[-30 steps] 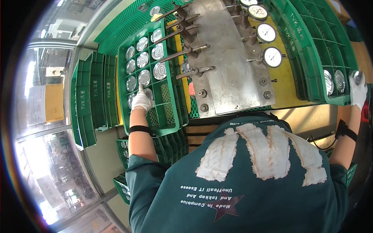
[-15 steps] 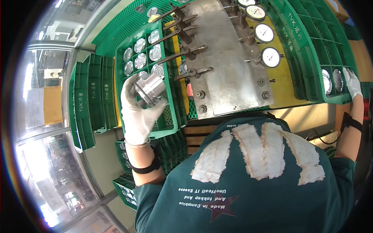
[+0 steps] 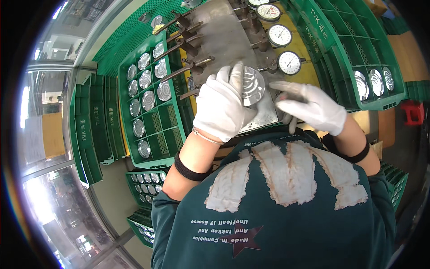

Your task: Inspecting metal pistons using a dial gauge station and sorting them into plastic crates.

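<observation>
Moved rightward over smooth steel plate (image 3: 224, 42): shiny round metal part (image 3: 254, 87), partly hidden, clasped by white-gloved left hand (image 3: 220, 105); white-gloved right hand (image 3: 313, 108) released, fingers parted.

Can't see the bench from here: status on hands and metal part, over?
Left hand gripping round metal part. Right hand open beside it. Part over steel plate, contact unclear. Nothing seen between right hand and part.

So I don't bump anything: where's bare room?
Free: the metal plate between far clamps and dial gauges; the right tray beyond three metal parts. Crowded: the plate's near end, where the left hand holds another part beside the right hand.
</observation>
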The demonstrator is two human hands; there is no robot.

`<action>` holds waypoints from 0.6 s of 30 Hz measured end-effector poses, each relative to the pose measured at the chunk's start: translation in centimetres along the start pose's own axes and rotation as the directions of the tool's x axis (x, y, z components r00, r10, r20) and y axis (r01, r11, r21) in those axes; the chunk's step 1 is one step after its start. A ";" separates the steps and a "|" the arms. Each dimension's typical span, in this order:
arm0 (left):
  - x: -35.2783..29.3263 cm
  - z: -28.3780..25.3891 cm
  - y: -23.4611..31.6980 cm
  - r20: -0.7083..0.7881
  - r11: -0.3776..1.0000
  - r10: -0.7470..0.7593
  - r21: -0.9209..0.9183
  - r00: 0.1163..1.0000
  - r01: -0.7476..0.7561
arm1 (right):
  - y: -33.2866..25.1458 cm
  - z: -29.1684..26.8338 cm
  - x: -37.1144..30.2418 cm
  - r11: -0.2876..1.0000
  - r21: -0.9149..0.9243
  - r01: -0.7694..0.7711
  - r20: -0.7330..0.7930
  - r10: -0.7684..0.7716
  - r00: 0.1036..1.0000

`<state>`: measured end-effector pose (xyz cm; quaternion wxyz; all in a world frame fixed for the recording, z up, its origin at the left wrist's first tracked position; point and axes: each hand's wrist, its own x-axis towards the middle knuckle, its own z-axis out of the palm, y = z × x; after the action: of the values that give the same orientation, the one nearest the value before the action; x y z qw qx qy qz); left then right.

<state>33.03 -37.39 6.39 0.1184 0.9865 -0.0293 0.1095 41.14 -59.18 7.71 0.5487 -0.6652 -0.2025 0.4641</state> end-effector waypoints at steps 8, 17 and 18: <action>0.7 1.6 -2.2 -0.071 0.993 0.048 -0.106 0.996 -0.055 | 2.4 2.9 2.1 0.986 0.165 0.029 0.035 -0.035 0.999; 1.1 2.4 -2.8 -0.102 0.971 -0.003 -0.237 0.995 -0.021 | 2.6 3.2 2.5 0.974 0.225 0.028 -0.007 -0.027 1.000; 1.1 2.5 -3.0 -0.102 0.976 -0.003 -0.216 0.995 -0.019 | 2.5 3.2 2.5 0.970 0.245 0.004 0.000 -0.004 1.000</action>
<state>34.89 -35.10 3.58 0.2261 0.9607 -0.0389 0.1563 39.05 -56.27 4.48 0.6275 -0.5919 -0.1451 0.4846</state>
